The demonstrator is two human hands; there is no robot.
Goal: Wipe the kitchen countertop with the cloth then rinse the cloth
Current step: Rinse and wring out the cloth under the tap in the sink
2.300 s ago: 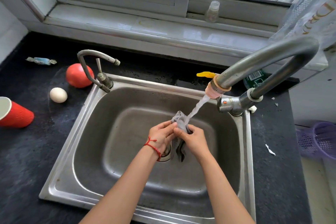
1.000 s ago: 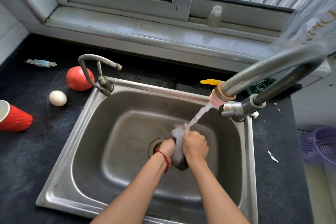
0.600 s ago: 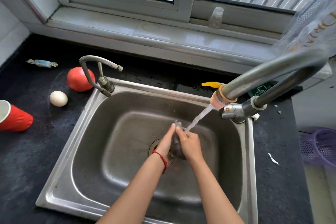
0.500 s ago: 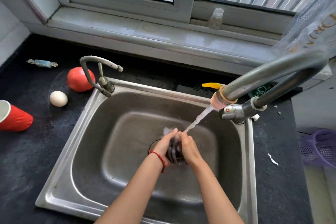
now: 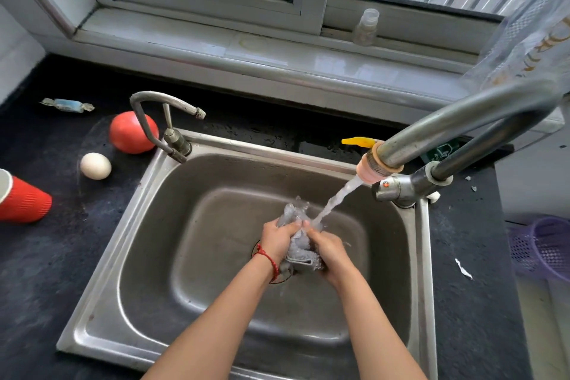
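Cloth [image 5: 297, 244], grey and soaked, is hanging bunched over the middle of the sink [image 5: 148, 194], above the drain, under the water running from the faucet [image 5: 379, 163]. The left hand [image 5: 279, 239] and right hand [image 5: 328, 250] are both closing around it, squeezing. It is looking soft, limp and probably slippery, so gripping the thick middle seems safest. Its long axis is running roughly from the sink's far edge toward the near edge, one end poking up beyond the fingers.

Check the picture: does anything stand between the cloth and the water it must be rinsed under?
Nothing visible does. Both the left hand and right hand grip the cloth directly, and the tap's stream lands on it.
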